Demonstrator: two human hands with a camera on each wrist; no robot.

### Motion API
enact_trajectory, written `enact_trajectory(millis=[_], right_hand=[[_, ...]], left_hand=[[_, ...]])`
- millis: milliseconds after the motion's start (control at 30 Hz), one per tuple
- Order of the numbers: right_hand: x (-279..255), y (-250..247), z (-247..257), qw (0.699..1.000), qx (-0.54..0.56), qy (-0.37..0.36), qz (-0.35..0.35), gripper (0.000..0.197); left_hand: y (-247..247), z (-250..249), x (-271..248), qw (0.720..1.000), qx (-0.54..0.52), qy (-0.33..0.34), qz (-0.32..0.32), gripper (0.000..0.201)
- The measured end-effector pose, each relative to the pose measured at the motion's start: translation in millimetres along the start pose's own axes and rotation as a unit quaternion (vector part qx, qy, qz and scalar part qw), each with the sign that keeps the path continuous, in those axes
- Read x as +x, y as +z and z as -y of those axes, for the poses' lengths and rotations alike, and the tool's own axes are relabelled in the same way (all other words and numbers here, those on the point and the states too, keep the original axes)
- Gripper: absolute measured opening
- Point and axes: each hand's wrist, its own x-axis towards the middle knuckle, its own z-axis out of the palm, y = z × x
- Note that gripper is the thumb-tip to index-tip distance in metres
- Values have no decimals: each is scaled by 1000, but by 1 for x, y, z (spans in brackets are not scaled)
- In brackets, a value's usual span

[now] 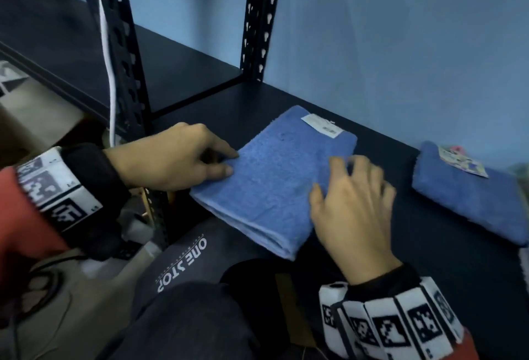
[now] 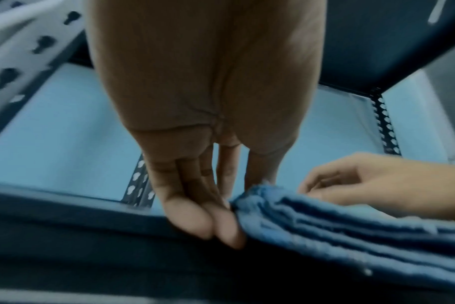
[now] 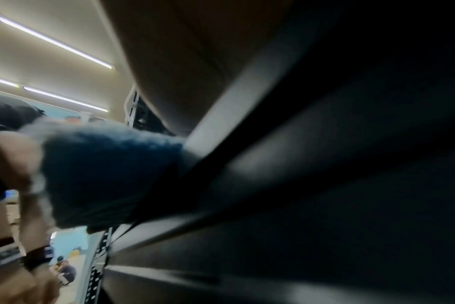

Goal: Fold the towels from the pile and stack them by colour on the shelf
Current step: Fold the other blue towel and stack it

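**Folded blue towel on the dark shelf, a hand at each side**

The folded blue towel [image 1: 274,176] lies flat on the dark shelf [image 1: 429,259], its near folded edge close to the shelf's front edge and a white label [image 1: 322,125] on its far end; the left hand [image 1: 174,159] sits at the towel's left edge, thumb on top of the cloth and fingers curled beside and under that edge, so it pinches the edge; the left wrist view shows the same from below, with the fingertips [image 2: 195,222] meeting the corner of the stacked layers of cloth [image 2: 325,222]; the right hand [image 1: 352,211] lies over the towel's right side, fingers spread and only loosely bent, resting on or just above the cloth and gripping nothing; whether the palm touches cannot be told.

The right wrist view is dark and blurred; it shows only a blue mass of cloth [image 3: 109,174] beside the shelf's edge.

A second folded blue towel [image 1: 469,196] with a colourful tag [image 1: 461,160] lies on the same shelf, well apart to the right; black perforated uprights [image 1: 260,16] stand at the back-left against a blue wall [image 1: 400,30]; a white cable [image 1: 110,73] hangs along the nearer upright.
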Motion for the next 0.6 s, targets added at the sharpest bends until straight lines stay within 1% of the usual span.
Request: enact_trajectory(millis=[33, 67, 100, 133, 167, 233, 267, 300, 367, 400, 433, 533, 600], right_hand=[[-1, -1, -2, 998, 21, -15, -52, 33], [-4, -2, -3, 993, 63, -36, -89, 26], [-8, -3, -4, 986, 125, -62, -94, 21], [-13, -3, -4, 978, 175, -89, -69, 23], [-19, -3, -5, 975, 193, -111, -22, 33], [-30, -2, -11, 974, 159, -150, 57, 57], [-33, -1, -16, 977, 133, -153, 74, 66], [-34, -2, -23, 979, 119, -144, 78, 71], [-36, -3, -35, 984, 122, -116, 67, 70], [-37, -3, -40, 985, 125, -109, 56, 70], [-38, -3, -43, 985, 129, -108, 48, 72], [-45, -7, -49, 977, 144, -143, 61, 76], [-50, -12, -52, 972, 147, -162, 87, 73]], left_hand=[[1, -4, -1, 1000, -9, 3, 6, 38], [3, -9, -1, 1000, -12, 7, 10, 39], [3, -15, -1, 1000, -11, 11, 12, 37], [3, -20, -1, 1000, -9, 11, 17, 36], [3, -25, 0, 1000, -5, 12, 23, 35], [2, -33, 0, 999, 5, 14, 45, 38], [1, -37, 0, 998, -2, 5, 61, 38], [0, -41, 0, 996, -22, -8, 83, 37], [-1, -49, -1, 989, -58, -42, 129, 42], [-1, -54, -1, 986, -62, -54, 143, 47], [0, -60, 0, 985, -63, -61, 149, 47], [4, -74, 1, 988, -62, -53, 134, 38], [5, -80, 1, 991, -55, -53, 113, 40]])
